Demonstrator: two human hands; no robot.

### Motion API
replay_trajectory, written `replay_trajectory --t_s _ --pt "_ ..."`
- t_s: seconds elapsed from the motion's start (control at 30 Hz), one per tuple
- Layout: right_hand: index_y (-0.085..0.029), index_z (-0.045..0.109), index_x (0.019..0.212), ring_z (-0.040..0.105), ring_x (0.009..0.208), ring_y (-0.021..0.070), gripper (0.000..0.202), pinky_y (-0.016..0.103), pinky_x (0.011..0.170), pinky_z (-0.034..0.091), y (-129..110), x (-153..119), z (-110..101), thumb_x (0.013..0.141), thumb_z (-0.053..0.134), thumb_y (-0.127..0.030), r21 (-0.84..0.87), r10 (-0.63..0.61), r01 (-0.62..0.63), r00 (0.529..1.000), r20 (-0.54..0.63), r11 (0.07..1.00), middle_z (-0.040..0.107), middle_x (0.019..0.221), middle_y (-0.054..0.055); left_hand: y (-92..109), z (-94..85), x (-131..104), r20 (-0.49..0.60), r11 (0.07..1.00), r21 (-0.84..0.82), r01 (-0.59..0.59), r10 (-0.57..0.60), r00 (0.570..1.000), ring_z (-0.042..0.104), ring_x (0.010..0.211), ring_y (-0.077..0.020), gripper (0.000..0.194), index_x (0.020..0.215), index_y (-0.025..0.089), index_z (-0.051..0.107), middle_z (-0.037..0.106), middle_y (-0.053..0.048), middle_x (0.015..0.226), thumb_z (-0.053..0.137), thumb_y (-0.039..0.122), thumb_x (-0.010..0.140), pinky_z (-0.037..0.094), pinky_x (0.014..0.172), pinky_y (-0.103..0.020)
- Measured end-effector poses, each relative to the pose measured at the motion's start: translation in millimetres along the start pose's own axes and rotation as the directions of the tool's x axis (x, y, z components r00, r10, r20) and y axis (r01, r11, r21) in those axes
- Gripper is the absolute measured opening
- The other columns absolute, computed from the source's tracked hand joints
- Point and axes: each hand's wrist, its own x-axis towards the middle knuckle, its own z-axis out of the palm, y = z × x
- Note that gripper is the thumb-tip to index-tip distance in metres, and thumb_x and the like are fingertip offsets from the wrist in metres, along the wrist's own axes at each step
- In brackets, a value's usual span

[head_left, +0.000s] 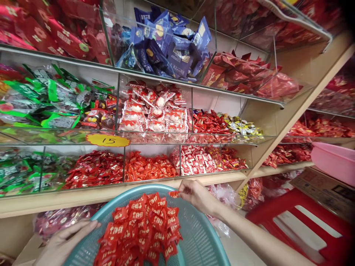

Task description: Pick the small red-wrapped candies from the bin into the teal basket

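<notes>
A teal plastic basket (203, 229) with perforated sides is in the lower middle of the head view, tilted toward me. Inside it lies a heap of red wrapped candies (138, 229) with pale lettering. My left hand (66, 242) grips the basket at its left rim; part of that hand is cut off by the frame's lower edge. Over the far right part of the rim, my right hand (194, 195) pinches a single red wrapped candy (173, 194) between thumb and fingers.
Clear-fronted shelves hold sorted sweets, with orange-red candies (149, 165) directly behind the basket. A yellow price tag (108, 140) reads 15. To the right are a red plastic stool (288, 210), a cardboard box (324, 188) and a pink basin (334, 160). Bagged goods (66, 221) lie under the shelf.
</notes>
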Motion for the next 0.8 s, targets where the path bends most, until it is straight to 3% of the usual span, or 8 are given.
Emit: replay_trajectory --t_s 0.13,0.27,0.43,0.63,0.8 --pt "-0.016 0.054 0.073 0.043 0.053 0.0073 0.008 0.017 0.050 0.028 14.5 -5.4 20.4 0.072 0.046 -0.017 -0.078 0.071 -0.071 0.997 0.006 0.994 0.054 0.060 -0.003 22.1 -6.8 -9.2 0.131 0.995 -0.051 0.087 -0.080 0.988 0.059 0.092 -0.0265 0.052 0.061 0.028 0.072 0.072 0.001 0.083 0.059 0.069 0.031 0.041 0.090 -0.033" --pt "-0.017 0.054 0.077 0.044 0.055 0.0084 0.011 0.018 0.051 0.026 15.9 -4.0 33.6 0.071 0.046 -0.017 -0.176 0.136 -0.135 0.991 -0.006 0.975 0.055 0.063 -0.002 35.7 -8.7 -16.9 0.138 0.993 -0.044 0.107 -0.100 0.985 0.057 0.096 -0.0271 0.060 0.064 0.026 0.072 0.071 -0.001 0.088 0.057 0.071 0.028 0.036 0.094 -0.033" --pt "-0.018 0.055 0.081 0.050 0.065 0.0112 0.013 0.019 0.057 0.028 9.5 -1.5 44.1 0.073 0.044 -0.016 -0.325 0.212 -0.209 0.977 -0.026 0.922 0.058 0.072 0.001 36.0 -7.3 -19.4 0.182 0.985 -0.129 0.112 -0.088 0.979 0.059 0.091 -0.0251 0.048 0.065 0.027 0.071 0.071 0.001 0.083 0.062 0.064 0.036 0.042 0.088 -0.034" --pt "-0.019 0.054 0.083 0.052 0.075 0.0145 0.016 0.022 0.061 0.028 1.4 2.8 51.4 0.078 0.039 -0.016 -0.517 0.213 -0.182 0.977 0.000 0.836 0.059 0.078 0.005 48.8 -8.6 -25.8 0.168 0.982 -0.147 0.115 -0.090 0.982 0.060 0.086 -0.0268 0.046 0.051 0.027 0.070 0.071 0.000 0.076 0.060 0.067 0.031 0.046 0.083 -0.034" --pt "-0.018 0.054 0.077 0.050 0.075 0.0144 0.015 0.022 0.062 0.029 -2.6 4.3 52.9 0.078 0.040 -0.014 -0.526 0.161 -0.140 0.987 -0.006 0.839 0.059 0.075 0.004 33.8 -6.8 -20.4 0.199 0.973 -0.191 0.129 -0.091 0.976 0.060 0.089 -0.0225 0.041 0.065 0.027 0.071 0.071 0.003 0.081 0.065 0.059 0.039 0.045 0.084 -0.029"
